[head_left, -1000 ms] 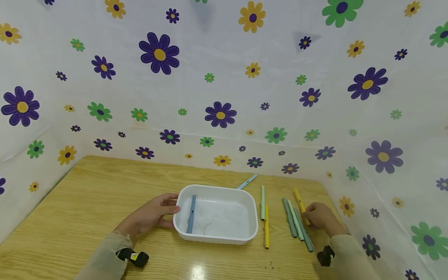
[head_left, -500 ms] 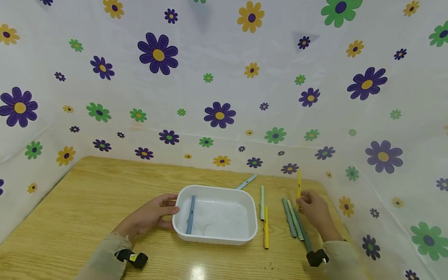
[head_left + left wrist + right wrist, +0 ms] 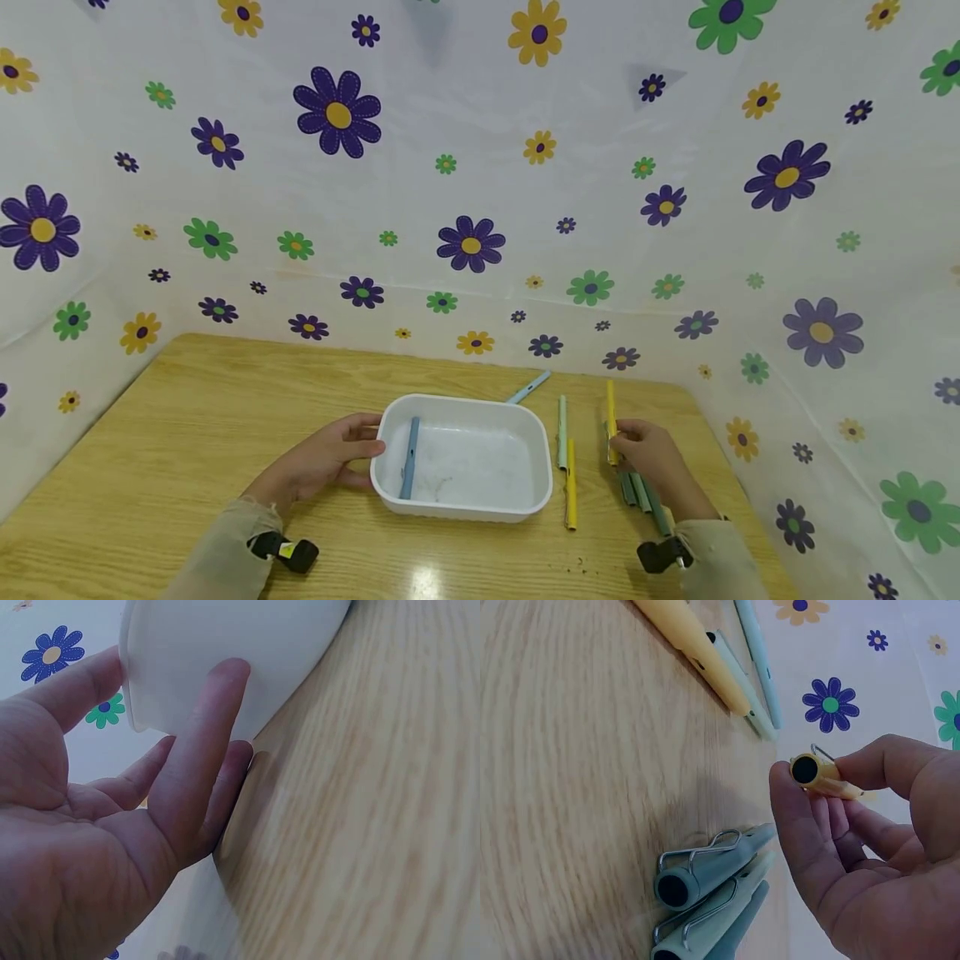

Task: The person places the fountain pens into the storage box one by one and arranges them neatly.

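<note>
My left hand (image 3: 330, 454) touches the left end of a white plastic tub (image 3: 480, 510), fingers extended along its outer wall; the left wrist view shows fingertips against the wall (image 3: 247, 630) and rim. Inside the tub lies a blue pen (image 3: 410, 458). Between thumb and fingers, my right hand (image 3: 651, 454) pinches a yellow pen (image 3: 611, 417), raised and nearly upright in the head view, its dark round end facing the right wrist camera. Below that hand lie dark green pens (image 3: 705, 871) and a light green pen (image 3: 720, 915), partly hidden by it in the head view.
Right of the tub lie another light green pen (image 3: 562, 433) and a second yellow pen (image 3: 572, 485). A light blue pen (image 3: 531, 387) rests behind the tub's back right corner. Flower-printed cloth (image 3: 480, 167) encloses the wooden table (image 3: 225, 392) at the back and sides.
My right hand has lifted the yellow pen from beside the green pens and carried it left, turning it upright. My left hand and the tub have stayed put.
</note>
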`<state>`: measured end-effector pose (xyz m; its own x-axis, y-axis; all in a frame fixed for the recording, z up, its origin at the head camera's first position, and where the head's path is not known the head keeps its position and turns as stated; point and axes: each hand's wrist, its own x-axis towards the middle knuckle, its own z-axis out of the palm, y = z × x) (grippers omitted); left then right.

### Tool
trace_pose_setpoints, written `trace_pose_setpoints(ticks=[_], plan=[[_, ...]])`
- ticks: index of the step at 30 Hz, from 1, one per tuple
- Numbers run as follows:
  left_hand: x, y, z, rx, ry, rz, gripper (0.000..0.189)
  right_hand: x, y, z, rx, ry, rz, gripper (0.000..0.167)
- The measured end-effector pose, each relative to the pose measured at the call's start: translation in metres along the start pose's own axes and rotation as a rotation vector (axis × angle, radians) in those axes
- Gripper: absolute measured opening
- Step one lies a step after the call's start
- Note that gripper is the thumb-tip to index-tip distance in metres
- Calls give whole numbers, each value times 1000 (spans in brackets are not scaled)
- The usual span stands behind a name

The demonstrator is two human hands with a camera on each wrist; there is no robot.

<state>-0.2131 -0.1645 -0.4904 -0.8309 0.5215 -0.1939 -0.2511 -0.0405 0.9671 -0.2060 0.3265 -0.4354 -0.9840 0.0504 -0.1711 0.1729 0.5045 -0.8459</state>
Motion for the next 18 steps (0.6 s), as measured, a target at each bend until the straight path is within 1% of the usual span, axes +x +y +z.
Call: trace_pose_setpoints(ticks=[3, 5, 9, 13, 18], plan=[[0, 1, 0, -3, 0, -4, 73, -1, 0, 1, 36, -11, 18, 48], [0, 1, 0, -3, 0, -5, 72, -3, 1, 2, 37, 12, 5, 47], [-1, 0, 1, 8, 4, -2, 68, -7, -5, 5, -5, 63, -52, 52], [0, -1, 0, 22, 19, -12, 67, -11, -13, 8, -20, 98, -96, 59], [3, -3, 0, 28, 35, -23, 69, -16, -21, 13, -3, 113, -136, 57]])
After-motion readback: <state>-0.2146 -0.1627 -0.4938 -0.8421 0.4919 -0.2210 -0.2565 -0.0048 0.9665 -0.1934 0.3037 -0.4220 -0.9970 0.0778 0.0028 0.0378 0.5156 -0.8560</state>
